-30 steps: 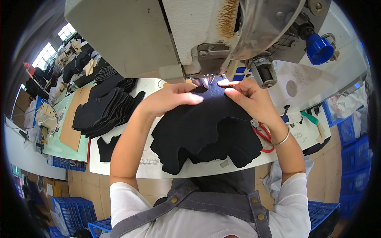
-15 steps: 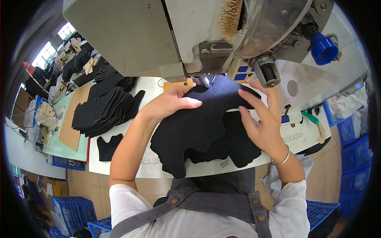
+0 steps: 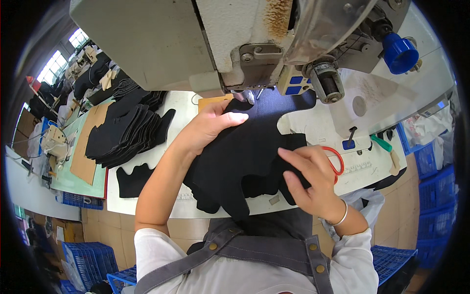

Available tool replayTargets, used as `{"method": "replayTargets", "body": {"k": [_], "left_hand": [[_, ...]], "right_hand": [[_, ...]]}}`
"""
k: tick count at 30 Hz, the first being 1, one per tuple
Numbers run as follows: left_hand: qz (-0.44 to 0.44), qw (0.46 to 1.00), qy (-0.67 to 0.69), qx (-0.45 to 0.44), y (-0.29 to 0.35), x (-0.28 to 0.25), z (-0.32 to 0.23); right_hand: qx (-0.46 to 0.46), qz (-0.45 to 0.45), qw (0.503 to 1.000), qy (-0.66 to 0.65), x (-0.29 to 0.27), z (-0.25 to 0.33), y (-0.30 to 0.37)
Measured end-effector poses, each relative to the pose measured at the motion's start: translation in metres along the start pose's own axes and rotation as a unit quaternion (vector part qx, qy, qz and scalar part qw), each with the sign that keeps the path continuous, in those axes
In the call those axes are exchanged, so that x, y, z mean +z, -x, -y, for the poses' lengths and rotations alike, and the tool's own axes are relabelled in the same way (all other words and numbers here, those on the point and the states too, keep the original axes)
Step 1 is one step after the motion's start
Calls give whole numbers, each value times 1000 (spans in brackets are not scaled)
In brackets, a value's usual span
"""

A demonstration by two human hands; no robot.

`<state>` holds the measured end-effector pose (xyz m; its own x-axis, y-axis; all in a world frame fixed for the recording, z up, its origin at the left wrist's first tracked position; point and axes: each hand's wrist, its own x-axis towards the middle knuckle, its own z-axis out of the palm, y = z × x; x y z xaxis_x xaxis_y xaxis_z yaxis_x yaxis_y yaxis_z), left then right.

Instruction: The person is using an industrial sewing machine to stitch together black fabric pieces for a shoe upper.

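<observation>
A black fabric piece with a wavy cut outline lies across the bed of the sewing machine, its far edge by the lit presser foot. My left hand grips its left edge close to the foot, the thumb on top. My right hand, fingers apart, hovers at or just touches the right part of the cloth. More black cloth lies under the piece. A red scissors handle shows beside my right hand; its blades are hidden.
To the left are a stack of cut black pieces and a single small piece. A green-handled tool rests on the right of the white table. Blue crates stand on the floor at both sides.
My right hand has moved down and toward me, away from the machine head, uncovering the red scissors handle. The fabric has turned a little; my left hand stays near the foot.
</observation>
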<state>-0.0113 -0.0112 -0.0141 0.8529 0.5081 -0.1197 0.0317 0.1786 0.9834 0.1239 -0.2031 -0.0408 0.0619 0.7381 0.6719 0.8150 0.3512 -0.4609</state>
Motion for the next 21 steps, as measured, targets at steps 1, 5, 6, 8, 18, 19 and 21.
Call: {"method": "replayTargets", "body": {"k": [1,5,6,8,18,19,21], "left_hand": [[-7,1000,18,11,1,3,0],[-24,998,-22,47,2,9,4],[-37,998,-19,48,4,13,4],[-48,998,-16,48,5,15,5],[54,987,-140,-52,36,4,-5],[52,988,-135,-53,38,4,-5],[45,989,-137,-43,36,2,0]], "right_hand": [[1,0,1000,1,1,2,1],[44,37,987,-149,9,7,3],[90,55,972,-209,11,9,4],[141,104,947,-270,16,11,4],[85,20,976,-198,13,14,10],[85,18,976,-199,10,15,9],[124,67,970,-200,1,17,4]]}}
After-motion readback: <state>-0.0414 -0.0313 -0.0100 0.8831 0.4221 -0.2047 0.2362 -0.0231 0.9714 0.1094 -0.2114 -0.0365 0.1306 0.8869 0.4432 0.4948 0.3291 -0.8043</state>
